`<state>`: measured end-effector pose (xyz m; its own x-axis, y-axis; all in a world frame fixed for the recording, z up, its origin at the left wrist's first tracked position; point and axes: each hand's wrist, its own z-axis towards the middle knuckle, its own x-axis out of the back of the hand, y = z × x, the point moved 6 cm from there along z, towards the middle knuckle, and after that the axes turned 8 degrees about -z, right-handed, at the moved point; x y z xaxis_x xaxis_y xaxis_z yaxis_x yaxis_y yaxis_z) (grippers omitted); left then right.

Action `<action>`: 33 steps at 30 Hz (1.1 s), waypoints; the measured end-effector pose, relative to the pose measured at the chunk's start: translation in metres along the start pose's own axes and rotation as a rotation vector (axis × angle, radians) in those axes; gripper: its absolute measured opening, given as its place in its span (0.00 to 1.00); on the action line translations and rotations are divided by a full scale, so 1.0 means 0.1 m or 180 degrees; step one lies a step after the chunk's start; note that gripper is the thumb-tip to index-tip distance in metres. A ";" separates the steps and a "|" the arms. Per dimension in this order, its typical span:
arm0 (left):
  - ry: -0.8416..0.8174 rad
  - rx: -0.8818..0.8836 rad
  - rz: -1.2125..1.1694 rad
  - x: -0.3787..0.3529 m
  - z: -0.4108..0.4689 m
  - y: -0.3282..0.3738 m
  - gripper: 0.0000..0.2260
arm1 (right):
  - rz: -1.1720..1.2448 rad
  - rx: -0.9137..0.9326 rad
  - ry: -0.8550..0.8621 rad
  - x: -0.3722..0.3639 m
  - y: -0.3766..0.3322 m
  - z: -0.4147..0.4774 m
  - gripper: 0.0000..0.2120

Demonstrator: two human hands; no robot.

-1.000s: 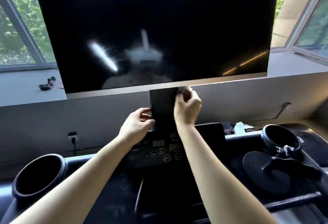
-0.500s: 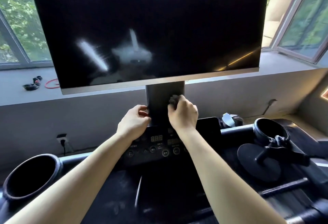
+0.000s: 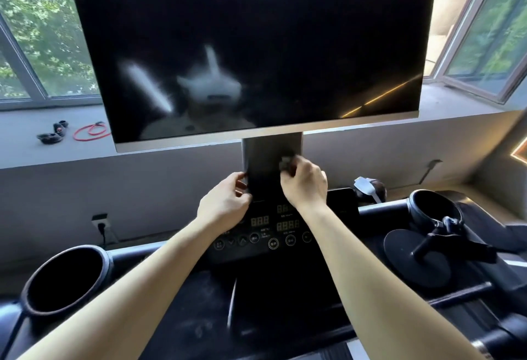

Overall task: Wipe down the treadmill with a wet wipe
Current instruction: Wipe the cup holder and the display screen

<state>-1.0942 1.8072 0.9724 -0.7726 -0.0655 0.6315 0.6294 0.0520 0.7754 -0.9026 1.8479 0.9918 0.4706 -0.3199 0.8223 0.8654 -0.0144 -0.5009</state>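
Note:
A big dark screen [image 3: 256, 45] rises on a dark post [image 3: 265, 157] from the treadmill console [image 3: 271, 231]. My right hand [image 3: 306, 185] grips a bunched, dirty grey wet wipe [image 3: 286, 163] and holds it against the right front of the post, just below the screen. My left hand [image 3: 225, 202] has its fingers curled round the post's left edge, low down near the console. Most of the wipe is hidden inside my right hand.
Cup holders sit at the left [image 3: 65, 282] and right [image 3: 433, 211] of the console. A disc-shaped black accessory [image 3: 416, 257] lies on the right. A wipe pack [image 3: 366, 185] sits behind the console. A grey window ledge [image 3: 42, 154] carries a red cable [image 3: 91, 131].
My right hand with the wipe has slid down the post from the screen's bottom edge, then held about level. My left hand has stayed on the post's left edge.

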 end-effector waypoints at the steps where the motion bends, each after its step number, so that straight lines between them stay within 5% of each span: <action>1: -0.0012 -0.0022 0.0055 0.00 0.00 0.00 0.22 | -0.0409 -0.0047 -0.0295 -0.05 0.06 -0.03 0.11; 7: -0.0130 -0.0011 0.0097 -0.01 -0.03 0.03 0.24 | -0.0998 -0.0526 -0.1014 0.08 0.21 0.12 0.13; 12: -0.0043 -0.0108 -0.0194 0.07 0.01 0.01 0.18 | -0.1089 -0.0058 -0.0856 0.05 -0.17 -0.02 0.07; 20: 0.0162 0.0069 -0.0181 0.15 -0.06 -0.18 0.13 | -0.1134 0.0569 -0.1052 -0.30 -0.76 -0.20 0.10; 28: 0.0175 0.0039 0.0180 0.11 -0.10 -0.17 0.13 | -0.0218 0.0452 0.0415 0.21 -0.71 0.09 0.14; 33: 0.0209 0.0040 0.0149 0.13 -0.13 -0.17 0.09 | -0.0657 0.1018 -0.0226 -0.10 -0.68 -0.13 0.12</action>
<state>-1.1138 1.7928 0.9676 -0.7349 -0.1280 0.6659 0.6632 0.0690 0.7452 -0.9683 1.8394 1.0135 0.2821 -0.2745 0.9193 0.9478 0.2282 -0.2227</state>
